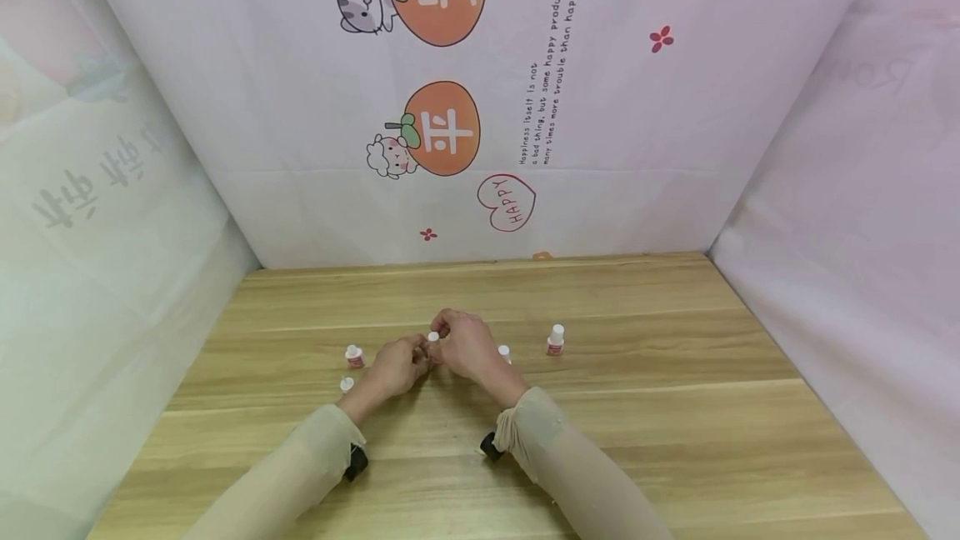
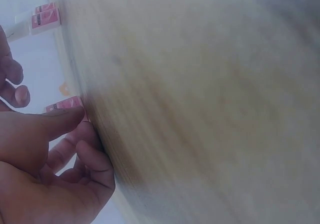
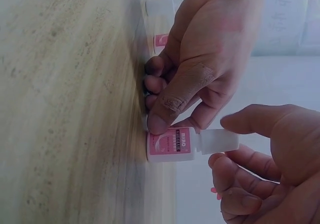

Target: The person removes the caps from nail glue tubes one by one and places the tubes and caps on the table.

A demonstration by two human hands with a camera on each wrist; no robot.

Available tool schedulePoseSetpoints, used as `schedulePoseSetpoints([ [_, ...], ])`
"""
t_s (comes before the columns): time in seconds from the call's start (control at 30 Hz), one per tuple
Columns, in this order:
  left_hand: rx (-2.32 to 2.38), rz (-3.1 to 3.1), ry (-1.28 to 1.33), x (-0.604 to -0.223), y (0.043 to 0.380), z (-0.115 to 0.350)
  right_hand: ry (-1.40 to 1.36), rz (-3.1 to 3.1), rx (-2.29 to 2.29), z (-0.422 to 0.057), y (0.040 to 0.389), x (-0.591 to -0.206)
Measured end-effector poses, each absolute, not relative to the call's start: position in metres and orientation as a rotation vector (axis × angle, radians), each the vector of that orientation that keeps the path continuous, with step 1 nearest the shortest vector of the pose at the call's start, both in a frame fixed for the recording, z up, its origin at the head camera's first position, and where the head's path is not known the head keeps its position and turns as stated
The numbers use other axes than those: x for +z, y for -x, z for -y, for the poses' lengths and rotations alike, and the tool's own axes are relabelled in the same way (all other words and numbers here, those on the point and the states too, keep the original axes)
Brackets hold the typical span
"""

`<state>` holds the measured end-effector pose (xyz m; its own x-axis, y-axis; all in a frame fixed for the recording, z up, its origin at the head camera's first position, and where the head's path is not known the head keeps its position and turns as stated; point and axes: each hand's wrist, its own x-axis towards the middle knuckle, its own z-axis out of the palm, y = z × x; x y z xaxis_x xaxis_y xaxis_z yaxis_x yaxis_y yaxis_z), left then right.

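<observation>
A small nail glue bottle (image 3: pixel 171 145) with a pink label and white cap (image 3: pixel 220 141) stands upright on the table between my hands. My left hand (image 1: pixel 397 365) pinches its body low down, with the thumb over the label in the right wrist view. My right hand (image 1: pixel 467 346) has its thumb and fingers on either side of the cap. In the left wrist view the left fingers cover most of the bottle, leaving part of its pink label (image 2: pixel 64 104) in sight.
Two similar bottles stand left of my hands, one farther back (image 1: pixel 355 357) and one partly behind the left wrist (image 1: pixel 347 385). To the right, one bottle (image 1: pixel 505 354) is partly hidden by the right arm and another bottle (image 1: pixel 555 341) stands beyond it. Printed cloth walls (image 1: pixel 600 215) enclose the wooden table (image 1: pixel 637 440).
</observation>
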<state>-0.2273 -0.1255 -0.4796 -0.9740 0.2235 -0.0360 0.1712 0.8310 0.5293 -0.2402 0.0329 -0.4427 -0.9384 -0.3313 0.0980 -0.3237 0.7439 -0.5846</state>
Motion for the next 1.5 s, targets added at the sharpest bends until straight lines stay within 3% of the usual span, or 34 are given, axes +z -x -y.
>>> schedulePoseSetpoints([
  [1.5,0.82,-2.911,-0.313,-0.4802,0.228,0.126,0.553,-2.931,-0.971,-0.0314,0.2401,-0.4433],
])
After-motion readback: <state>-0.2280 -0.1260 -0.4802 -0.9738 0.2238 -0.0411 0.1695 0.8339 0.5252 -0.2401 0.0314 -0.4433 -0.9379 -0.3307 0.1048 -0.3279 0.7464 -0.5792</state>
